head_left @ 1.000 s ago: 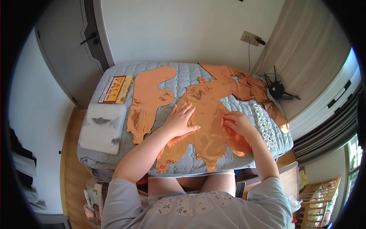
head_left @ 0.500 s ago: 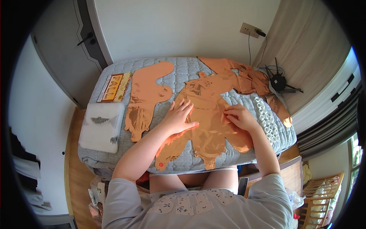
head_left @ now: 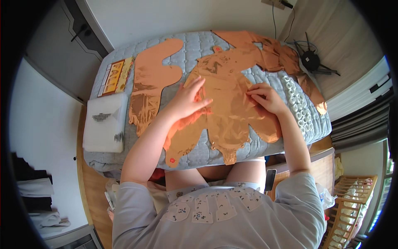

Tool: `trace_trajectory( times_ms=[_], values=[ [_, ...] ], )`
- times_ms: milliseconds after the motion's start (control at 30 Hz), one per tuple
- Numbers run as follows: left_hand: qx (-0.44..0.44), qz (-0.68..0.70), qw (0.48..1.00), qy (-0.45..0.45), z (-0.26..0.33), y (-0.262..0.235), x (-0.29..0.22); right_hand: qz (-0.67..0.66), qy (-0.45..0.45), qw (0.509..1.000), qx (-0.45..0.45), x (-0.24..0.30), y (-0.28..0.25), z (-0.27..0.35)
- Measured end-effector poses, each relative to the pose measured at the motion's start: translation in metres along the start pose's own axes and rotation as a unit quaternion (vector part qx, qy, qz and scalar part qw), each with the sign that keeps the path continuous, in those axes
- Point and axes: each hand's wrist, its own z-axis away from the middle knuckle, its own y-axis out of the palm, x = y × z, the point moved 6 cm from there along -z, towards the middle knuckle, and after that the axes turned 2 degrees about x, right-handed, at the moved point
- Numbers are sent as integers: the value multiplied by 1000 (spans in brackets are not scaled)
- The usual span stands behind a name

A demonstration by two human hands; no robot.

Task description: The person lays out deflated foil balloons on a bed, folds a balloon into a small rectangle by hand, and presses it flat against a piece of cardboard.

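Observation:
A flat, uninflated copper-orange foil balloon (head_left: pixel 226 106) lies spread on the quilted bed before me, wrinkled and shiny, with a red-marked tab at its lower left. My left hand (head_left: pixel 191 97) is by its left side, fingers stretched and thumb apart, turned partly onto its edge. On the other side my right hand (head_left: pixel 267 97) has thumb and fingertips pinched together at the foil's right part; the pinched bit itself is mostly covered by the fingers. A second flat foil balloon (head_left: pixel 153 72) rests to the left. More crumpled copper foil (head_left: pixel 275 56) stretches along the far right.
On the bed's left are a printed card packet (head_left: pixel 116 76) and a white translucent pack (head_left: pixel 105 124). Several white rings (head_left: pixel 297 103) line the right side. A black router with antennas (head_left: pixel 311 60) stands beyond, with cables. A phone (head_left: pixel 270 179) is by my right thigh.
The whole view has tilted, so the bed sits higher in it. My left hand has turned more onto its edge, off its flatter pose. My right hand stays pinched at the balloon's right side.

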Motion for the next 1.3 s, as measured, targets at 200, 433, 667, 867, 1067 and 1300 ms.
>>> trace_trajectory(
  times_ms=[200,433,667,867,1067,1300],
  values=[
    [70,-82,992,-67,12,-23,3,14,12,1000,7,0,2,-1],
    [101,-158,979,-80,20,-22,10,78,-4,997,17,14,6,3],
    [91,-131,983,-92,16,-24,13,84,-15,996,33,21,5,7],
    [42,-150,987,22,9,-7,-2,85,-10,996,38,23,2,7],
    [82,-163,982,51,4,12,-9,84,-2,996,32,23,2,8],
    [93,-160,982,41,-1,11,-5,84,-3,996,17,23,2,6]
  ],
)
